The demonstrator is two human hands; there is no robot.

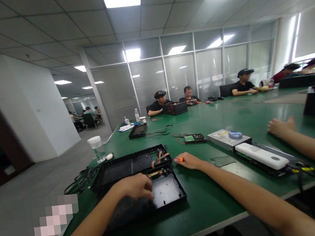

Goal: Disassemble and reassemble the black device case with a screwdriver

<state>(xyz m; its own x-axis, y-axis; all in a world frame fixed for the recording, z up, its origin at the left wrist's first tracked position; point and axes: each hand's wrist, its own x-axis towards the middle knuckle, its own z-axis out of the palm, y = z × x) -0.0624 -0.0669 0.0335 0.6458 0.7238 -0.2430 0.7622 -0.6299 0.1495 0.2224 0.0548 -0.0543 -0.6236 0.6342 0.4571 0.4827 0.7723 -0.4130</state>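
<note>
An opened black plastic case point(179, 190) lies near the table's front edge, its pale inner panel facing up. Over its left part is my left hand point(138, 185), fingers curled downward; what they grip, if anything, is hidden. Behind sits the case's other black half point(123, 170), with a bundle of striped wires point(160, 159) at its right end. Just right of the case my right hand point(190, 161) rests at the table, closed round a small orange-handled tool point(181, 159). Only the orange end of that tool shows.
Another person's hand point(282, 126) reaches in from the right. Near it are a grey metal box point(221, 139) bearing a blue roll point(235, 135), and a white elongated device point(262, 155). A green circuit board point(194, 138), clear jar point(96, 148) and black cables point(81, 179) surround the case.
</note>
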